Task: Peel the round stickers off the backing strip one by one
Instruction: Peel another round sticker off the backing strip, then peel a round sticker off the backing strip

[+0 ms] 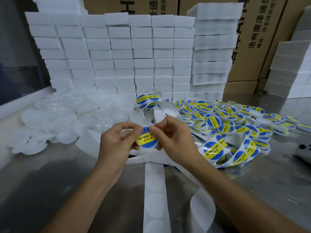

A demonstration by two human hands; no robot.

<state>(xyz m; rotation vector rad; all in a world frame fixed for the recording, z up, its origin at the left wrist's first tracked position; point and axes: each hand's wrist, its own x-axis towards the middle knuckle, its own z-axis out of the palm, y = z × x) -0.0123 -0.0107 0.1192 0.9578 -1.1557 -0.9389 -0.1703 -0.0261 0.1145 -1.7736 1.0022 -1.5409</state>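
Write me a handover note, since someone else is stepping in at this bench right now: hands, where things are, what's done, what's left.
Left hand: pinches the left edge of a round sticker, held above the table.
Right hand: pinches the same sticker at its top right edge.
Whether the sticker is fully off its backing cannot be told.
Done: an empty backing strip with bare round marks hangs down toward the person. A pile of labelled caps lies to the right.
Left: loops of strip with stickers lie right of the hands, more behind them. A pile of plain white caps lies on the left.
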